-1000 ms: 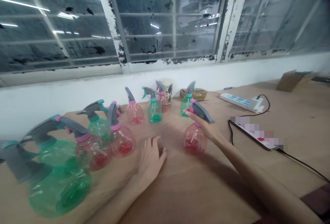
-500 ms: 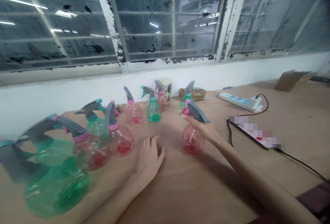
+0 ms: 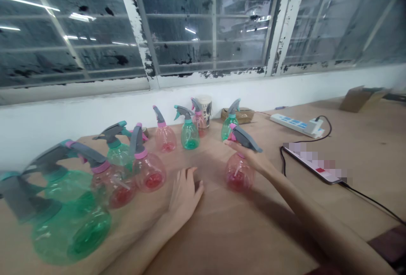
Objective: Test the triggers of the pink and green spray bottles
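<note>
No readable text, dark print on the paper cup [image 3: 204, 108] too blurred

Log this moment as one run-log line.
Right hand: holding pink spray bottle by grey sprayer | Left hand: resting on wooden table

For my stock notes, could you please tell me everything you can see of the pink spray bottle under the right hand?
The pink spray bottle has a round, translucent plastic body with a thin dip tube inside and a red tint or liquid at the bottom. A pink collar carries a grey trigger head. It stands upright on the light wooden table top, and the fingers of the right hand grip its head.
</note>
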Demonstrator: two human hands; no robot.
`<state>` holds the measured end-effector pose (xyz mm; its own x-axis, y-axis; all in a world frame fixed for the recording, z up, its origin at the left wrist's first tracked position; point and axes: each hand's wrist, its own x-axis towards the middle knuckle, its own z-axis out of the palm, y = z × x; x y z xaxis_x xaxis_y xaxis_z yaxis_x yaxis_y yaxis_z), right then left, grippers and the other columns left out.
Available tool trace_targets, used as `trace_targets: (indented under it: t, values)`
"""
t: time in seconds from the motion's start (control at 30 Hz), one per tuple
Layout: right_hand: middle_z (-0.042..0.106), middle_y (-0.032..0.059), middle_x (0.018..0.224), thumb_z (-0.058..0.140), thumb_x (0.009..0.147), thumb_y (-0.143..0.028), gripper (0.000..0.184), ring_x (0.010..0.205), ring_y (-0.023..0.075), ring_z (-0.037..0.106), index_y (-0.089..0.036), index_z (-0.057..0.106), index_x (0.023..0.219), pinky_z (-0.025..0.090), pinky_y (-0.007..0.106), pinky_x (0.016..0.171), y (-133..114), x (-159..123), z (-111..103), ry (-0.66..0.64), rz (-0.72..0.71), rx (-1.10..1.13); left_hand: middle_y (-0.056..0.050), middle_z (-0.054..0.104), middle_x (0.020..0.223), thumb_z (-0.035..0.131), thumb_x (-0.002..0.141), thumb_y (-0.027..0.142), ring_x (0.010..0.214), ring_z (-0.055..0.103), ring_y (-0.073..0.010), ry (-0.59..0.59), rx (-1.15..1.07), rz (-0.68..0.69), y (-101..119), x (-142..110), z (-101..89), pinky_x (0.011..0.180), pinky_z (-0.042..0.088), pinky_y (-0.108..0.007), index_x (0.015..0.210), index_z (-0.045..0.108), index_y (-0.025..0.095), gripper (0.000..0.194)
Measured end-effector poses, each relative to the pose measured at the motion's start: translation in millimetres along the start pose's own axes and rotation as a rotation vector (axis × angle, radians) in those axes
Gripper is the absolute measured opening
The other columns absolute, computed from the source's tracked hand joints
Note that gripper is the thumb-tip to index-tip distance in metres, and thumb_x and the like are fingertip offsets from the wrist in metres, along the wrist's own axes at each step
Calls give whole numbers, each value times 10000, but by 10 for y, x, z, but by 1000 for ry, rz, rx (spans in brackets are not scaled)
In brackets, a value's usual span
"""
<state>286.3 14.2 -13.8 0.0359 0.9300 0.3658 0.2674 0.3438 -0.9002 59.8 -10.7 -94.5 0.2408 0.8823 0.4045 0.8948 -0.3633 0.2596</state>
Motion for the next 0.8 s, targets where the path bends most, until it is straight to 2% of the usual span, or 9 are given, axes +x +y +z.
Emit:
trace_targets:
  t: [0.1,0.23,0.37,0.5,0.8]
  values:
    - [643,23,771,618,744,-504,290,793,225,602,-216,632,774,456,330,689,51,4,-3,12,16,-38,-113,551,1091,479,845,240,1029,496,-266,2,0,-2,1,1,-4,905,422,-425,1173,484,131,346]
    - [630,16,748,612,748,-503,292,763,211,593,-212,620,763,450,320,684,57,14,-8,-15,-1,-29,-114,552,1082,470,844,235,1033,495,-269,-11,-10,-5,6,1,-14,899,424,-433,1159,489,133,331]
    - [671,26,861,645,726,-497,297,859,225,612,-227,639,849,458,347,786,-6,12,-9,-46,7,28,-105,555,1067,479,837,238,1031,503,-264,-18,-12,-19,17,1,-30,895,429,-419,1142,501,140,321]
    - [689,48,954,641,732,-485,311,928,239,626,-226,651,903,443,388,876,-15,7,11,-82,-45,111,-102,559,1061,465,845,242,1022,503,-265,-13,0,-11,28,0,-37,885,433,-429,1145,498,145,317]
    - [684,46,1036,653,737,-449,278,990,232,624,-254,653,935,444,398,921,9,6,24,-74,-71,143,-123,554,1081,467,846,226,1028,492,-273,-26,-8,-10,28,6,-26,894,424,-434,1148,500,112,325]
